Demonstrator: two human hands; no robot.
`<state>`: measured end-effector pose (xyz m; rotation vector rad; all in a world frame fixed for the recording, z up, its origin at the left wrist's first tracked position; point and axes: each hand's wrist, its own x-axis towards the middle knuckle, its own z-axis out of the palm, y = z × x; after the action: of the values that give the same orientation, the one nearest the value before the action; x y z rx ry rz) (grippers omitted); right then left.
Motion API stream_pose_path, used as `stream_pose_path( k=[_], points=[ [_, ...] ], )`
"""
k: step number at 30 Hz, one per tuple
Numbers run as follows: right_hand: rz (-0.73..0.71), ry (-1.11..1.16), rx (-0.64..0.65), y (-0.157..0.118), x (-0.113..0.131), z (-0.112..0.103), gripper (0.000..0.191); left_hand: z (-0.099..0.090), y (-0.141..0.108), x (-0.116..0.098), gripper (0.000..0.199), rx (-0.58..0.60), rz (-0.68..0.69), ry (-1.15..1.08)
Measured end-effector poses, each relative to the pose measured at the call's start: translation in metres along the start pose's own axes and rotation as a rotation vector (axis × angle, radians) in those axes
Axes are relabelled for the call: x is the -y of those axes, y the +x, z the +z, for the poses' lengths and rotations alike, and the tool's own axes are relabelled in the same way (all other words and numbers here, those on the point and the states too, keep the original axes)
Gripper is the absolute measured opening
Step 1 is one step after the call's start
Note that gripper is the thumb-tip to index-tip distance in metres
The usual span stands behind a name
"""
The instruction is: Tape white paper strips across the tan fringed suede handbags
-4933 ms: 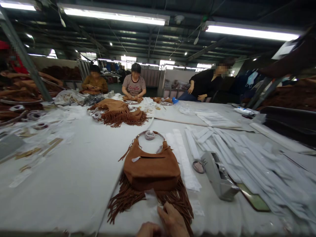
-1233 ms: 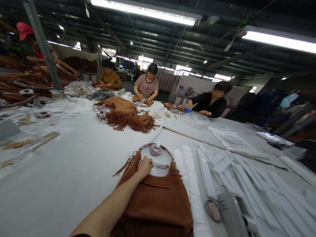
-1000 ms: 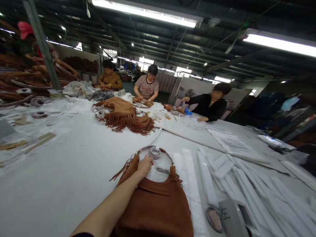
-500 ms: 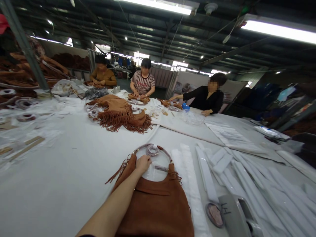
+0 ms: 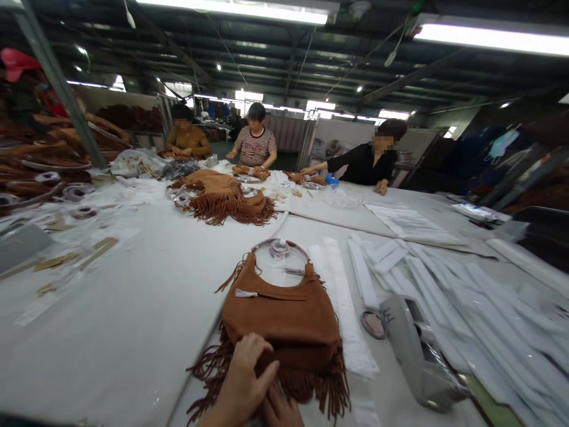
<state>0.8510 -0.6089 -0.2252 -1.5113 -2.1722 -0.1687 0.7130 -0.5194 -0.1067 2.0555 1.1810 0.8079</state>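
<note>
A brown fringed handbag [image 5: 284,320] lies on the white table, its wrapped ring handle [image 5: 279,248] pointing away from me. A zip with a white-wrapped pull crosses its upper front. My left hand [image 5: 249,373] is at the bag's lower left edge, fingers bent over the bottom and fringe; whether it pinches anything is hidden. Just right of it, my right hand [image 5: 282,409] shows only partly at the bottom of the view, close against the left one over the fringe, its fingertips hard to make out.
A grey tape dispenser [image 5: 413,350] and a tape roll [image 5: 374,324] stand right of the bag, beside white wrapped strips [image 5: 435,290]. More fringed brown bags [image 5: 213,193] lie ahead. Three people work across the table; a grey metal post [image 5: 62,83] rises at the left.
My left hand has moved from the handle opening down to the bag's bottom edge. My right hand has come into view. The bag's lower part and fringe now show.
</note>
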Motion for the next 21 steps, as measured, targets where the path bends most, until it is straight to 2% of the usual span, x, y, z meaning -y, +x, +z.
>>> stream_pose_path(
  k=[3, 6, 8, 11, 13, 15, 18, 21],
  points=[
    [-0.066, 0.113, -0.125, -0.006, -0.012, -0.005, 0.042, 0.029, -0.045, 0.026, 0.025, -0.008, -0.047, 0.125],
    [-0.102, 0.277, -0.247, -0.011, -0.022, -0.017, 0.036, 0.044, -0.056, 0.042, 0.033, 0.003, -0.040, 0.273],
    [0.005, 0.269, -0.324, -0.012, -0.023, -0.025, 0.032, 0.046, -0.053, 0.044, 0.032, 0.038, -0.052, 0.374],
    [0.276, 0.085, -0.405, -0.007, -0.018, -0.032, 0.021, 0.042, -0.047, 0.037, 0.031, 0.096, -0.080, 0.483],
    [0.390, -0.061, -0.384, -0.002, -0.015, -0.032, 0.031, 0.040, -0.042, 0.033, 0.033, 0.114, -0.080, 0.505],
    [0.426, -0.193, -0.340, 0.004, -0.016, -0.028, 0.040, 0.038, -0.038, 0.032, 0.038, 0.138, -0.078, 0.513],
    [0.370, -0.317, -0.280, 0.011, -0.029, -0.023, 0.023, 0.037, -0.033, 0.038, 0.048, 0.206, -0.061, 0.567],
    [0.233, -0.334, -0.238, 0.015, -0.051, -0.028, 0.034, 0.034, -0.028, 0.048, 0.056, 0.278, 0.003, 0.663]
  ],
)
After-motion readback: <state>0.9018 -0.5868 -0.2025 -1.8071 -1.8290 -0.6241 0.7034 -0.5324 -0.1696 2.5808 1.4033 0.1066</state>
